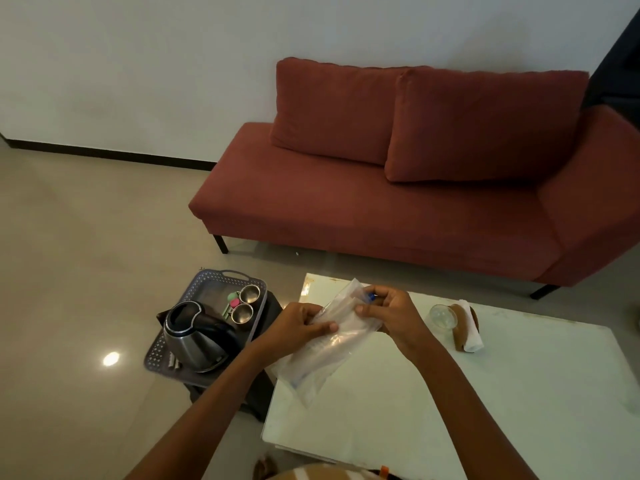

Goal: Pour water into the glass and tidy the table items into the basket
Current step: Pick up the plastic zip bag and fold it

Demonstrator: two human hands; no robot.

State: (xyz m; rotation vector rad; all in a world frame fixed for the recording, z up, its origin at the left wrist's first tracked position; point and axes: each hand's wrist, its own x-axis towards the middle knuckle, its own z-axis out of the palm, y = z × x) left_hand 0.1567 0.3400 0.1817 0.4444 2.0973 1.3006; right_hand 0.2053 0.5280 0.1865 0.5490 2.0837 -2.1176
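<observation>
Clear plastic bag (329,344) at frame centre above white desk (485,393), left hand (298,325) and right hand (388,311) fingers clamped on it; glass (441,317) right

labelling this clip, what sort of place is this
Probably a living room or hotel lounge: a rust-red fabric sofa against a white wall, a low white table, and a grey perforated basket holding a steel electric kettle.
</observation>
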